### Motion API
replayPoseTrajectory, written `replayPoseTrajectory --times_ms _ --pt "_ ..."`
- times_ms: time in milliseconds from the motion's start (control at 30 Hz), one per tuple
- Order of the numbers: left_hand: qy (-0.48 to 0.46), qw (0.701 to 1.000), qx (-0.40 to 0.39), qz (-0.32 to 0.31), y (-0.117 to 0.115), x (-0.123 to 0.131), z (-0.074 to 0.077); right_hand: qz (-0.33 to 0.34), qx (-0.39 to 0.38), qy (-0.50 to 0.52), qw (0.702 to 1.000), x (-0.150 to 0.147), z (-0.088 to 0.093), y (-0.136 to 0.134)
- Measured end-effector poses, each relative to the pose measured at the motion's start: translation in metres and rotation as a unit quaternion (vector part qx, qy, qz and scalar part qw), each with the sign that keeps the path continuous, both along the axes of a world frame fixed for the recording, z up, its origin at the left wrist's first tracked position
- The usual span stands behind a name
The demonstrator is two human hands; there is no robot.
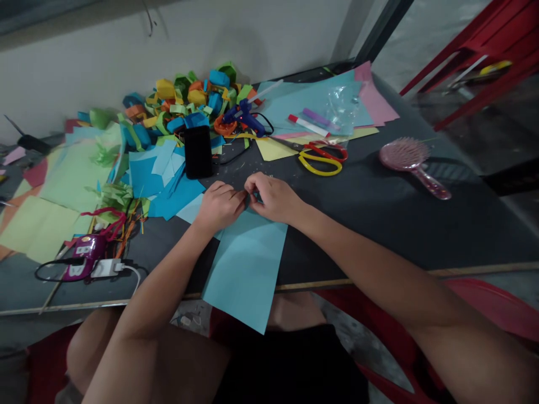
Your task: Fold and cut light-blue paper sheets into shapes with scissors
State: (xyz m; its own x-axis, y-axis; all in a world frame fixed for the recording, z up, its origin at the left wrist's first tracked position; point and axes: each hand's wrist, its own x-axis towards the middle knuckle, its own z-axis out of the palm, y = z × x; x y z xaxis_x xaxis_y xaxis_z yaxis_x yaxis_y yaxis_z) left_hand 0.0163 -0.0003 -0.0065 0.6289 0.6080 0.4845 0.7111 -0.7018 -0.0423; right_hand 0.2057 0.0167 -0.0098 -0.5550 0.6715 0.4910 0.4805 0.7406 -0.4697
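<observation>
Far left of the fingers, yellow-green sheets (48, 227) are spread on the bench (370, 224), with a purple device (86, 255) set nearer its front edge. Closer in, blue paper pieces (166, 193) are overlapped, and a black phone (197, 151) is placed just beyond the left hand (222, 206); behind these, folded paper shapes (181, 98) are heaped. At center, the far end of the light-blue sheet (248, 264) is pinched by the curled fingers of the left hand and right hand (275, 197), nearly touching; fine detail is hidden. The sheet's near end is extended past the bench edge. Beyond the right fingers, scissors (322, 160) are laid; farther right, a hairbrush (415, 163). The step is judged to be edge-working of the paper; for the next move, an even pinch by both hands is called for.
</observation>
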Motion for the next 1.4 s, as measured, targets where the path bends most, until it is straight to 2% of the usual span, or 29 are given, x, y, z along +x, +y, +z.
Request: replayPoseTrajectory --times_ms 200,367,667,800,1000,1200,1267,1400 --pt "-0.012 1.000 0.017 -0.020 0.000 0.000 0.000 0.011 -0.005 -0.001 1.000 0.000 -0.001 0.003" --pt "0.018 0.998 0.059 -0.014 0.000 -0.001 0.000 0.032 0.005 -0.008 0.999 0.001 -0.003 0.005" --pt "-0.022 0.999 0.043 -0.023 -0.001 -0.001 0.001 0.103 0.056 0.021 0.993 0.003 0.000 0.008" --pt "-0.024 0.996 0.085 -0.031 -0.001 -0.002 0.001 0.118 0.031 0.040 0.992 0.002 -0.003 0.009" --pt "0.011 0.999 0.029 -0.014 -0.001 -0.001 0.001 0.123 -0.008 0.028 0.992 0.003 -0.008 0.011" --pt "0.023 0.999 0.024 -0.022 -0.003 0.002 -0.001 0.105 -0.034 0.037 0.993 0.003 -0.008 0.009" --pt "0.005 1.000 -0.005 0.002 -0.004 0.002 0.000 0.077 -0.022 0.030 0.996 0.004 -0.007 0.009" --pt "-0.106 0.983 -0.090 0.123 -0.005 0.002 0.005 0.025 0.015 0.017 0.999 0.002 -0.005 0.008"
